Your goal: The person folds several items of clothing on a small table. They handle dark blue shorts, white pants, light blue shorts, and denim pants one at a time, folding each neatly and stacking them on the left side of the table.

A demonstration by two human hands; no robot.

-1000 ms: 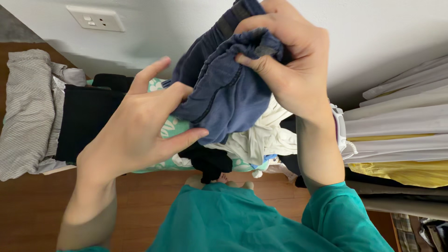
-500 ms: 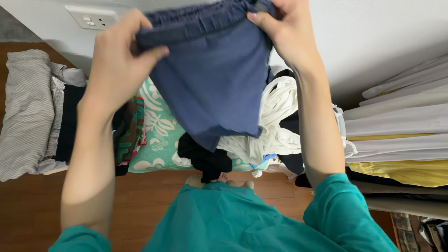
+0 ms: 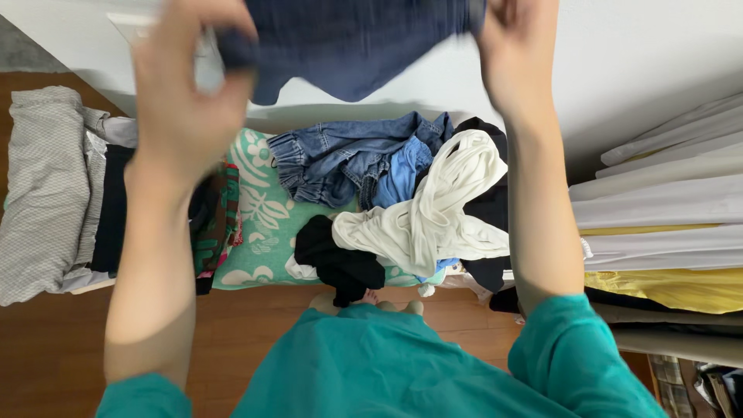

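Hands grip a dark blue garment (image 3: 348, 42) by its top corners, left hand (image 3: 190, 85) and right hand (image 3: 515, 54) both clenched on cloth. Since half a second ago they have lifted it higher, uncovering the denim jeans (image 3: 348, 159) and white top (image 3: 433, 213) below.

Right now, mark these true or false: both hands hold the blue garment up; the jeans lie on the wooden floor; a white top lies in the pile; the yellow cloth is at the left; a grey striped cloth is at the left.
1. Both the left hand and right hand hold the blue garment up: true.
2. The jeans lie on the wooden floor: false, they lie on the clothes pile.
3. A white top lies in the pile: true.
4. The yellow cloth is at the left: false, at the right.
5. A grey striped cloth is at the left: true.
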